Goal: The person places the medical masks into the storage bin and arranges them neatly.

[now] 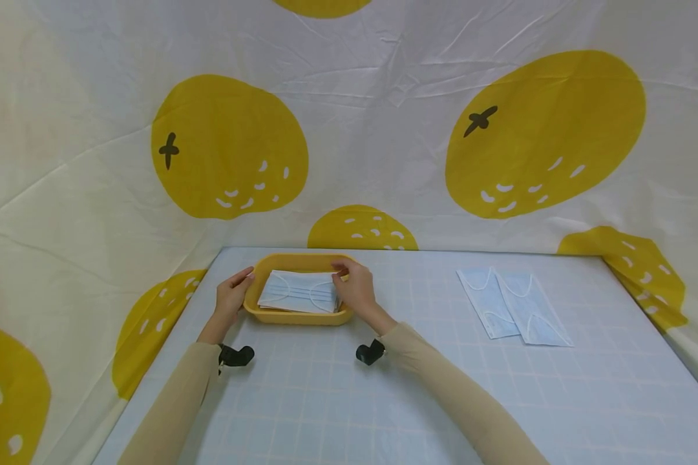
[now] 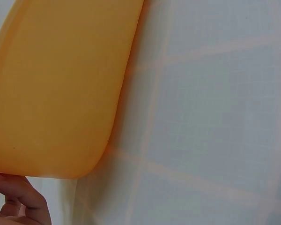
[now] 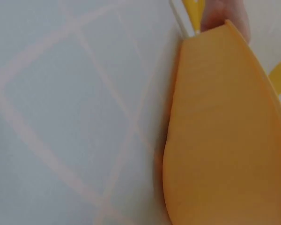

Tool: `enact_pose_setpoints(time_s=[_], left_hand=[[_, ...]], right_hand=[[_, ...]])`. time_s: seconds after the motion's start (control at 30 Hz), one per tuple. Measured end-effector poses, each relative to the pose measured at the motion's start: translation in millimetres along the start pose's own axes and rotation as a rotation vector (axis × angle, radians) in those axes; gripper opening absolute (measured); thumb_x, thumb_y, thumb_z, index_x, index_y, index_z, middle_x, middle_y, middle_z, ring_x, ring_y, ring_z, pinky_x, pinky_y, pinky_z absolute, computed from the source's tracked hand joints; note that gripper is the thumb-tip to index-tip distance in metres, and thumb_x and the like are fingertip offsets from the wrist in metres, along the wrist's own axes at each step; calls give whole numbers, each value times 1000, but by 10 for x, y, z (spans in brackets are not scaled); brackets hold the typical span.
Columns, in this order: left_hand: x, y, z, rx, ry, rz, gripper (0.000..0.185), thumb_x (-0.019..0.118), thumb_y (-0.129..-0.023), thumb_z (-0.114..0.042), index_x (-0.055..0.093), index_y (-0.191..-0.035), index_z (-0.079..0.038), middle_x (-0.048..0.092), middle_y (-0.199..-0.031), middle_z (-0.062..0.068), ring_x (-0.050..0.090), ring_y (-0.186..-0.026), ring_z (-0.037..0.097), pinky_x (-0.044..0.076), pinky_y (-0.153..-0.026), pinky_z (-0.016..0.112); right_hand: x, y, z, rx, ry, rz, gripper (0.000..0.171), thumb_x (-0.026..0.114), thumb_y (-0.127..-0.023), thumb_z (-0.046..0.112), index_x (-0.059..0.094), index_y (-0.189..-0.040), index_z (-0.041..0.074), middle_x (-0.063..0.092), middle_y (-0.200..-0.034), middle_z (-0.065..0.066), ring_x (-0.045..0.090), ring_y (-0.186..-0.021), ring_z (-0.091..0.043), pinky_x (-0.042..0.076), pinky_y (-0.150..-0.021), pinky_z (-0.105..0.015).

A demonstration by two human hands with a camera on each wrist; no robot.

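Observation:
A shallow yellow plastic basket (image 1: 293, 318) stands near the back of the table, with a stack of pale blue pleated face masks (image 1: 299, 292) lying inside, ear loops on top. My left hand (image 1: 231, 298) grips the basket's left end. In the left wrist view, bent fingers (image 2: 25, 192) show at the yellow wall's end. My right hand (image 1: 357, 290) reaches over the right end of the basket, its thumb and fingers pinching at the right edge of the stacked masks. The basket's outer wall (image 3: 220, 126) hides that hand's fingertips in the right wrist view.
Two more face masks (image 1: 532, 310) lie flat and overlapping on the right of the table. The pale blue checked tablecloth (image 1: 302, 400) reaches back to a white curtain (image 1: 378, 142) with large yellow fruit prints, which also hangs along both sides.

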State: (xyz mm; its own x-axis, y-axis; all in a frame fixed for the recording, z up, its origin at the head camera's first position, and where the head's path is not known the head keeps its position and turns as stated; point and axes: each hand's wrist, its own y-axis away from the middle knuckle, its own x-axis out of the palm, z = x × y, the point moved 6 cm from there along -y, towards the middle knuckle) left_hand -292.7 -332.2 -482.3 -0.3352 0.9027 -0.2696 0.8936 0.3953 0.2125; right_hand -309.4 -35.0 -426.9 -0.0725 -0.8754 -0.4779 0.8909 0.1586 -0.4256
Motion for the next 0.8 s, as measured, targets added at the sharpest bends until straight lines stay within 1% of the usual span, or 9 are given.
enact_pose_setpoints(time_s=[0.13, 0.27, 0.5, 0.7, 0.8], left_hand=[[0, -2, 0, -5, -1, -1, 46, 53, -98, -34, 49, -142, -19, 45, -148, 6, 47, -130, 19, 50, -70, 8], [-2, 6, -9, -1, -2, 3, 46, 53, -99, -34, 49, -142, -18, 44, -149, 6, 45, -132, 19, 49, -70, 7], [1, 14, -18, -2, -5, -7, 46, 53, -98, -34, 49, -142, -19, 45, -148, 6, 47, -129, 19, 49, -68, 8], [1, 21, -15, -1, -17, -11, 46, 51, -99, -36, 48, -142, -20, 46, -146, 7, 47, -127, 18, 48, -71, 8], [-1, 31, -14, -1, -19, -10, 46, 51, -99, -36, 48, -143, -21, 46, -145, 7, 47, -127, 18, 48, -71, 8]], right_hand=[[-77, 29, -26, 3, -61, -46, 17, 68, -85, 3, 72, -102, 2, 73, -97, -9, 67, -83, -21, 55, -67, -27], [-155, 49, -47, -14, -67, -76, 14, 70, -85, 4, 72, -99, 3, 74, -94, -7, 67, -81, -20, 54, -64, -22], [-335, 74, -86, -65, -73, -131, 13, 71, -83, 3, 73, -95, 4, 74, -91, -9, 68, -77, -21, 56, -62, -27], [-519, 96, -149, -81, -57, -184, 13, 71, -83, 3, 73, -95, 5, 74, -92, -8, 68, -76, -19, 56, -62, -25], [-621, 112, -175, -87, -59, -192, 12, 71, -84, 4, 73, -95, 6, 74, -91, -8, 68, -75, -20, 56, -61, -26]])
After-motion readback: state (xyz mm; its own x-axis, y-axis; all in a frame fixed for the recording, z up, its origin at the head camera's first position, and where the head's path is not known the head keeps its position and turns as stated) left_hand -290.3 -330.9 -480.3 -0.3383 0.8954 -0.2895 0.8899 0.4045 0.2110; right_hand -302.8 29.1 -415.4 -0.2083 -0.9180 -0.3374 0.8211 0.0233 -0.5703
